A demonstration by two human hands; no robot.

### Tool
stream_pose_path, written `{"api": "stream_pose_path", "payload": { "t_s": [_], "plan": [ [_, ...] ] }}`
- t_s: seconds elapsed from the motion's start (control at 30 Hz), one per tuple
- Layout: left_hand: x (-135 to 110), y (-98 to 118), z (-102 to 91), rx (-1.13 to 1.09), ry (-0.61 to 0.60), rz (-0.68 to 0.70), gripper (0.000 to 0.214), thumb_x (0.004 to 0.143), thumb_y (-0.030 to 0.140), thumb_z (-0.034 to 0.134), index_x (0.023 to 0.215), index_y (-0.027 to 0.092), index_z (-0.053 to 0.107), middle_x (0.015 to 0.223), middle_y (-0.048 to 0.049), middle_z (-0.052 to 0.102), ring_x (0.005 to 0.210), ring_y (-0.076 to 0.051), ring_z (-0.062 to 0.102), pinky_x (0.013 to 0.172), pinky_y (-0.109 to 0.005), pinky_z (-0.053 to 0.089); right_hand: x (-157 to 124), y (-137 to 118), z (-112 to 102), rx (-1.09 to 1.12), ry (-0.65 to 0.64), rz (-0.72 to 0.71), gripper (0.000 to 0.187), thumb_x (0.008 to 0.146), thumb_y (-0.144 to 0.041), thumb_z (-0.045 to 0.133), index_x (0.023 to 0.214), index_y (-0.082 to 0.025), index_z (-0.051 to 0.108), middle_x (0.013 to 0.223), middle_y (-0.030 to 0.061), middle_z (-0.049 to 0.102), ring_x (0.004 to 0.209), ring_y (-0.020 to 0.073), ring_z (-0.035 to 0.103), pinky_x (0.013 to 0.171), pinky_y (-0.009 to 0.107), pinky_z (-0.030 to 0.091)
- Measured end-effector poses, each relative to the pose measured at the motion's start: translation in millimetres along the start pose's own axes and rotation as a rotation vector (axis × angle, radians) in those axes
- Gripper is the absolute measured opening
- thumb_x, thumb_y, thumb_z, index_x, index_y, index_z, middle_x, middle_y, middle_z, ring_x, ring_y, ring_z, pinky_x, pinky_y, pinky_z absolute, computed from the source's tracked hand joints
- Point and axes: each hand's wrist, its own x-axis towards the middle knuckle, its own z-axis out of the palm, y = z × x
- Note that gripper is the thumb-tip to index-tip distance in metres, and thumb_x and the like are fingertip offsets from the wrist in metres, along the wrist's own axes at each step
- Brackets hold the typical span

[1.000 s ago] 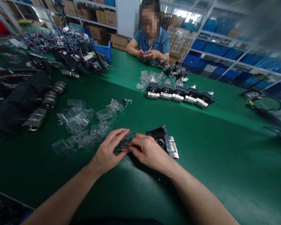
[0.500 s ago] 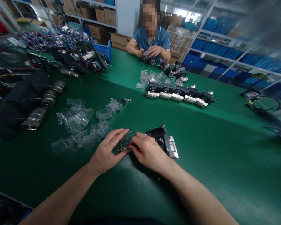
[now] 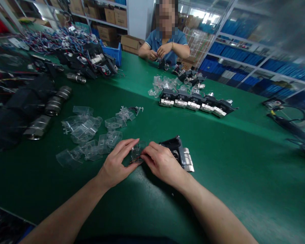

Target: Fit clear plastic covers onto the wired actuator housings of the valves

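Observation:
Between my hands is a clear plastic part (image 3: 136,152), with thin wires at its lower edge. My left hand (image 3: 118,162) grips it from the left, thumb below and fingers above. My right hand (image 3: 161,161) has its fingertips pinched at the part's right side; the wires seem to run to them, but the exact contact is hidden. Just beyond my right hand lies a black housing (image 3: 171,144) with a silver metal valve body (image 3: 188,160) on its right side, partly covered by that hand.
Loose clear plastic parts (image 3: 85,127) lie to the left. Black units with metal valves (image 3: 194,105) stand in a row ahead. Bigger valve units (image 3: 38,127) and a wire heap (image 3: 58,40) occupy the far left. Across the green table (image 3: 231,162) a person (image 3: 165,44) handles small parts.
The wires at the clear part's lower edge have shifted slightly inward, and the part is turned a little. My hands stay nearly in place. The person opposite has moved their arms slightly.

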Motion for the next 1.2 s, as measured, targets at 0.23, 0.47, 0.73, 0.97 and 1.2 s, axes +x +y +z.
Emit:
{"api": "stream_pose_path", "payload": {
  "t_s": [0.23, 0.47, 0.73, 0.97, 1.2],
  "plan": [
    [2, 2, 0.0, 0.005, 0.028, -0.002, 0.057, 0.081, 0.018, 0.063, 0.133, 0.023, 0.042, 0.12, -0.0093, 0.054, 0.111, -0.023, 0.055, 0.096, -0.039, 0.049, 0, 0, -5, 0.118, -0.048, 0.004, 0.009, 0.088, -0.014, 0.052, 0.082, -0.014, 0.059, 0.078, 0.0024, 0.057, 0.072, 0.0123, 0.054, 0.065, 0.023, 0.04],
    [4, 8, 0.0, 0.045, 0.047, 0.091, 0.06, 0.08, 0.007, 0.058, 0.135, 0.022, 0.039, 0.118, -0.0108, 0.054, 0.11, -0.023, 0.055, 0.095, -0.041, 0.049, 2, -3, -8, 0.199, -0.098, 0.082, 0.009, 0.084, -0.013, 0.055, 0.078, -0.014, 0.062, 0.077, 0.0014, 0.058, 0.069, 0.0113, 0.054, 0.063, 0.022, 0.038],
    [6, 14, -1.2, 0.113, 0.09, 0.166, 0.063, 0.079, 0.003, 0.057, 0.136, 0.019, 0.038, 0.117, -0.0126, 0.054, 0.11, -0.025, 0.054, 0.094, -0.04, 0.049, 3, -7, -10, 0.266, -0.064, 0.198, 0.01, 0.077, -0.01, 0.056, 0.07, -0.015, 0.061, 0.069, -0.0005, 0.059, 0.062, 0.0101, 0.052, 0.059, 0.021, 0.036],
    [4, 12, 2.4, 0.119, 0.064, 0.211, 0.066, 0.078, 0.001, 0.057, 0.137, 0.02, 0.037, 0.119, -0.0129, 0.053, 0.111, -0.025, 0.054, 0.094, -0.041, 0.049, 4, -5, -10, 0.296, -0.112, 0.154, 0.014, 0.07, -0.003, 0.055, 0.063, -0.015, 0.059, 0.066, -0.0018, 0.056, 0.061, 0.0088, 0.051, 0.059, 0.02, 0.035],
    [4, 14, 2.7, 0.102, 0.049, 0.176, 0.065, 0.081, 0.006, 0.058, 0.139, 0.022, 0.034, 0.12, -0.0125, 0.054, 0.111, -0.026, 0.054, 0.094, -0.043, 0.05, 3, -4, -13, 0.29, -0.124, 0.174, 0.013, 0.072, -0.004, 0.058, 0.07, -0.015, 0.062, 0.069, -0.0014, 0.059, 0.062, 0.0095, 0.052, 0.06, 0.02, 0.036]
  ]
}}
